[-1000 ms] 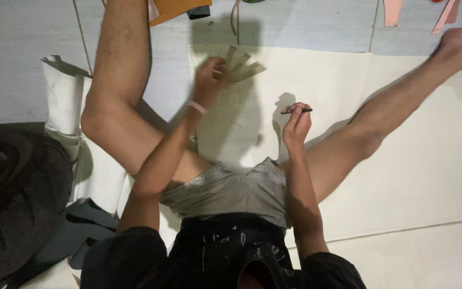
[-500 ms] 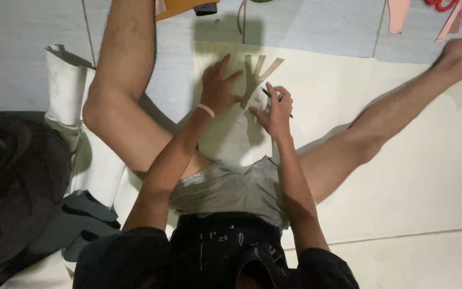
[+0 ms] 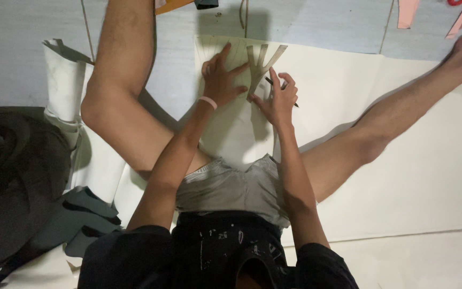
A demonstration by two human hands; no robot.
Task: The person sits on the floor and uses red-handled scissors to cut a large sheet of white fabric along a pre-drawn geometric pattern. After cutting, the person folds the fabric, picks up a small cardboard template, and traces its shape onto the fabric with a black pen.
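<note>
Your left hand point(image 3: 221, 75), fingers splayed, pins the forked cardboard template point(image 3: 261, 63) near the cream sheet's point(image 3: 402, 139) top edge while your right hand point(image 3: 278, 99) grips a pen point(image 3: 274, 85); ease pressure and it may slip, skewing the line.

Colours, placed from the cream sheet point(image 3: 402, 160) on the floor:
- Sheet: plain cream, unpatterned.
- Template strips point(image 3: 260, 67) on its upper edge: tan, fanned.
- Pen point(image 3: 282, 91) in the right hand point(image 3: 279, 101): dark.
- Wristband point(image 3: 208, 102) at the left hand point(image 3: 221, 80): pale pink.
- Shorts point(image 3: 225, 187) at its lower left: grey.
- Shirt point(image 3: 215, 257) below: black, white flecks.
- Floor tiles point(image 3: 22, 48) above and left of it: pale grey-blue.
- Paper scraps point(image 3: 407, 13) above its right end: pink.
- Offcuts point(image 3: 86, 219) left of it: dark grey.
</note>
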